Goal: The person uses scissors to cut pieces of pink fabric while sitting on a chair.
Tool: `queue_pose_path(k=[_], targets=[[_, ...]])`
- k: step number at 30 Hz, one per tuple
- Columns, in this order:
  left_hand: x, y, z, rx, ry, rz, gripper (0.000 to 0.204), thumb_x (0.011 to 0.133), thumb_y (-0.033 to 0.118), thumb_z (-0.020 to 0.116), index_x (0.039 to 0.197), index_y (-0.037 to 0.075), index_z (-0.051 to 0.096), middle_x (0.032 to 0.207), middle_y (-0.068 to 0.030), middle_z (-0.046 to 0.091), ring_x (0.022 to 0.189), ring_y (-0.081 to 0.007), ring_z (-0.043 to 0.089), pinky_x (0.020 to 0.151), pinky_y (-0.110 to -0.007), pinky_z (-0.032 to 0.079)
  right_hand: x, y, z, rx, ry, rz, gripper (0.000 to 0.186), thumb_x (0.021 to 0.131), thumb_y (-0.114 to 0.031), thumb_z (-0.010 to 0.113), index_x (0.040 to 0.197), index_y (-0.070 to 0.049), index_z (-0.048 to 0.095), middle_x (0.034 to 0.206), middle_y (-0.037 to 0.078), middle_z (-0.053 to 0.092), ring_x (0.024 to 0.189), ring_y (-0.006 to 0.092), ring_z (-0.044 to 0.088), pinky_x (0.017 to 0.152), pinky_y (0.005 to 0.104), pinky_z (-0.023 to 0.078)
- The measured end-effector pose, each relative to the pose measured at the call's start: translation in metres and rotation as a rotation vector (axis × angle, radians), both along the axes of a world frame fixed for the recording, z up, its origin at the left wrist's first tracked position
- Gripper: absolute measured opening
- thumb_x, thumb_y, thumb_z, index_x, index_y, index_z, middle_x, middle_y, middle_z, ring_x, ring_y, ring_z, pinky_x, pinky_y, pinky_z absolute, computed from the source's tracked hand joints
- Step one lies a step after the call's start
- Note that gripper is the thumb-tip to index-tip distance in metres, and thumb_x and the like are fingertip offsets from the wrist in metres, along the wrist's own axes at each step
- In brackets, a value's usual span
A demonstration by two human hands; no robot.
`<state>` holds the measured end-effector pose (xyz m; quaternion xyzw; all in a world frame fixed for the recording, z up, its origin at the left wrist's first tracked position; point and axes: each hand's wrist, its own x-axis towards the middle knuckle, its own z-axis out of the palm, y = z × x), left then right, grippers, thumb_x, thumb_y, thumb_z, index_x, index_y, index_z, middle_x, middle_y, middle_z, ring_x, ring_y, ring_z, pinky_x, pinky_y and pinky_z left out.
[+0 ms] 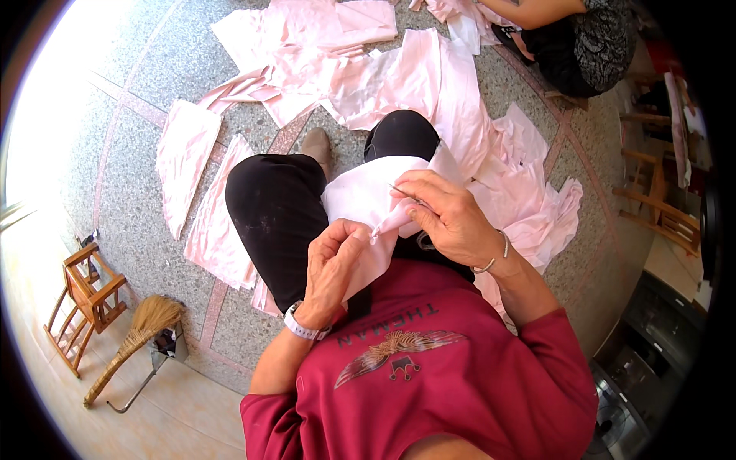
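I sit on the floor with a piece of pale pink cloth [360, 195] spread over my lap. My left hand [333, 264] pinches a folded edge of that cloth between thumb and fingers. My right hand [445, 215] is closed on the same edge just to the right, and a thin needle-like sliver [405, 193] shows at its fingertips. The two hands nearly touch. A watch sits on my left wrist, a bangle on my right.
Many more pink cloth pieces [307, 46] lie over the speckled stone floor [138, 84] ahead and to my right. Another person [567, 38] sits at the top right. A small wooden stool [84, 303] and a straw broom [138, 337] stand at the left. Wooden chairs [659, 207] are at the right.
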<state>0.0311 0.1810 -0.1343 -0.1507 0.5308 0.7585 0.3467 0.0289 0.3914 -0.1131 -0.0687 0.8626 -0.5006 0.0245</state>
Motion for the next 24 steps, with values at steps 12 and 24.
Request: queue_pose_path(k=[12, 24], targets=[[-0.005, 0.015, 0.004, -0.068, -0.022, -0.028, 0.017, 0.090, 0.009, 0.068, 0.106, 0.001, 0.067, 0.096, -0.0044, 0.068, 0.082, -0.0062, 0.061, 0.069, -0.019, 0.049, 0.003, 0.002, 0.002, 0.002, -0.144, 0.068, 0.016, 0.088, 0.000, 0.056, 0.103, 0.003, 0.058, 0.090, 0.019, 0.059, 0.082, 0.0386, 0.060, 0.071, 0.0414, 0.047], [-0.010, 0.004, 0.007, 0.079, -0.243, -0.042, 0.017, 0.092, 0.012, 0.065, 0.103, -0.001, 0.068, 0.090, -0.0036, 0.068, 0.079, -0.0068, 0.061, 0.070, -0.020, 0.049, 0.004, -0.001, 0.033, -0.005, -0.132, 0.000, 0.019, 0.094, -0.010, 0.059, 0.109, 0.001, 0.062, 0.077, 0.014, 0.059, 0.069, 0.0231, 0.061, 0.064, 0.0333, 0.048]])
